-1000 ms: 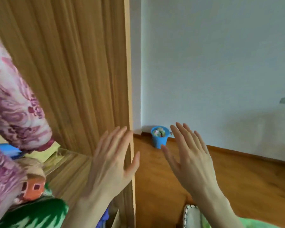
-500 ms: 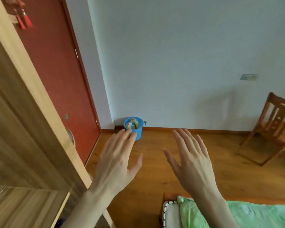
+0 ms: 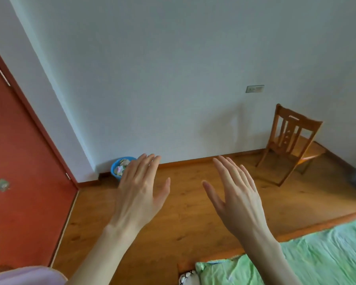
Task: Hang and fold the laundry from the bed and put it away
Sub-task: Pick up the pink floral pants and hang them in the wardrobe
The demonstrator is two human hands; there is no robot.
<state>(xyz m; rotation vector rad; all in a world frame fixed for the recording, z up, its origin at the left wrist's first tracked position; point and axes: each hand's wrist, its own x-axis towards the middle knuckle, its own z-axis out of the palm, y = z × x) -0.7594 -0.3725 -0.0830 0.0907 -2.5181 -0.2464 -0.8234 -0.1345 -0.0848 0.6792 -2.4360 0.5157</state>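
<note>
My left hand [image 3: 140, 192] and my right hand [image 3: 236, 194] are raised side by side over the wooden floor, palms down, fingers spread, holding nothing. The bed [image 3: 317, 254] with a light green sheet fills the lower right corner, its wooden frame edge running along the floor. No loose garment shows on the visible part of the bed. A pale lilac cloth with a tan edge [image 3: 25, 274] shows at the bottom left corner, close to my body.
A red door [image 3: 23, 171] stands at the left. A small blue bin [image 3: 119, 169] with crumpled paper sits at the wall corner, partly behind my left fingers. A wooden chair [image 3: 290, 140] stands at the back right. A black-and-white patterned item [image 3: 188, 277] peeks beside the bed.
My view has swung right, away from the wooden wardrobe and its patterned clothes, toward the room, floor and bed. Both hands stay raised and empty in front of me.
</note>
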